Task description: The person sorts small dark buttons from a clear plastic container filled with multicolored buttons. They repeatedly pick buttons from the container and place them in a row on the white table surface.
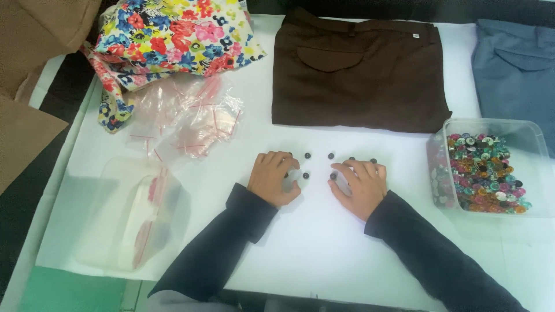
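Head view. My left hand [273, 178] and right hand [359, 184] lie palm down on the white table [324, 242], near each other, both in dark sleeves. Neither grip has closed on anything: the fingers are loosely curled, and their tips rest on the table among small dark buttons [307, 156]. The buttons lie scattered just ahead of and between the two hands; one sits beside my left fingertips [289, 164], another just beside my right thumb, and whether any finger actually presses a button I cannot tell. Folded brown trousers [358, 69] lie beyond the buttons, apart from them. Blue trousers [514, 63] lie at the far right. A clear tub [535, 138] of mixed coloured buttons [483, 173] stands near my right hand. Small clear bags [191, 118] with red strips lie to the far left, beside a floral bag [173, 34]. A clear lid [115, 173] with more bags rests at the near left.
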